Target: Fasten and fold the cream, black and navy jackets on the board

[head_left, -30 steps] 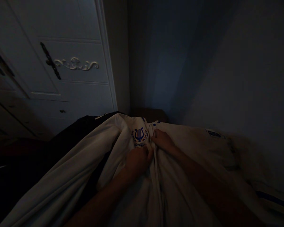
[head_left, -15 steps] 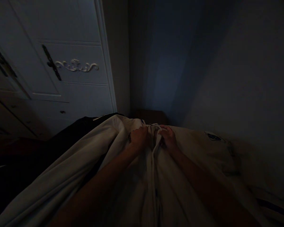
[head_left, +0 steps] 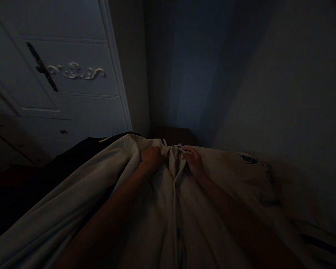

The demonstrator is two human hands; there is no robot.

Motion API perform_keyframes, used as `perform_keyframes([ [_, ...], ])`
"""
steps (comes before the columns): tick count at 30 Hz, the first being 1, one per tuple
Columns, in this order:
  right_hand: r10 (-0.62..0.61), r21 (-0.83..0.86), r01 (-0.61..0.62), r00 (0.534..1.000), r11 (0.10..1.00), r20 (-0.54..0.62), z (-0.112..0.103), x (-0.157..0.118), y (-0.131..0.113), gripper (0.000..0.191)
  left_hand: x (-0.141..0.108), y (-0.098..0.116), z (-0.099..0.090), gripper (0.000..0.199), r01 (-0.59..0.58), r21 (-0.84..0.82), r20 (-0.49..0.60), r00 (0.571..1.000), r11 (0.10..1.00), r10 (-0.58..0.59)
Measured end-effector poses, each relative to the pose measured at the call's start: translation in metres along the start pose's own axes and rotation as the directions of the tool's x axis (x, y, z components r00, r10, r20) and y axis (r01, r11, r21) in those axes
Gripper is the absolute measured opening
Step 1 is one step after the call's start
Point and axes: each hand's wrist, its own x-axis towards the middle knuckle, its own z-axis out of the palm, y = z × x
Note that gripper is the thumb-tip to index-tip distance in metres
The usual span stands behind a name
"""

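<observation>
A pale jacket point(head_left: 154, 209) with dark trim at the collar and a dark badge point(head_left: 249, 159) on its right side lies spread out in front of me. My left hand point(head_left: 152, 158) grips the left front edge near the collar, fingers curled into the cloth. On the opposite edge, my right hand point(head_left: 193, 161) pinches the fabric between thumb and fingers. Between the hands the front is parted in a narrow V, showing the inner cloth. Lower down, the two front edges lie close together. Dim light hides finer detail.
A white wardrobe point(head_left: 81, 101) with a dark handle point(head_left: 42, 67) and carved scroll ornament stands at the left. Dark cloth point(head_left: 81, 149) lies beside the jacket's left sleeve. A brown object point(head_left: 172, 133) sits behind the collar, by the wall point(head_left: 254, 93).
My left hand has moved left with its edge of the jacket, so the gap at the collar is wider. My right hand stays on its edge. The view has shifted slightly right.
</observation>
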Motion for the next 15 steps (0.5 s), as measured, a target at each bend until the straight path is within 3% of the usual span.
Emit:
perform_keyframes([
  [4,0.012,-0.031,-0.013,1.000,0.999,-0.008,0.001,-0.001,-0.003,0.054,0.004,0.001,0.008,0.041,-0.105,0.113,0.002,0.994,0.988,0.105],
  [8,0.022,-0.054,-0.021,1.000,0.998,0.006,0.002,-0.001,-0.001,0.053,0.008,-0.002,0.013,0.034,-0.134,0.109,-0.052,0.989,0.985,0.140],
  [11,0.003,-0.015,-0.003,1.000,1.000,-0.013,0.002,0.000,-0.001,0.052,0.013,-0.002,0.010,0.037,-0.104,-0.184,-0.187,0.980,0.977,0.069],
  [13,-0.014,0.028,0.015,1.000,1.000,-0.026,0.001,0.000,-0.001,0.053,0.017,0.000,0.009,0.038,-0.101,-0.484,-0.230,0.973,0.869,-0.015],
  [15,-0.036,0.066,0.039,0.998,0.997,-0.043,0.001,0.000,-0.001,0.053,0.019,0.006,0.010,0.035,-0.116,-0.680,-0.197,0.980,0.724,-0.028],
])
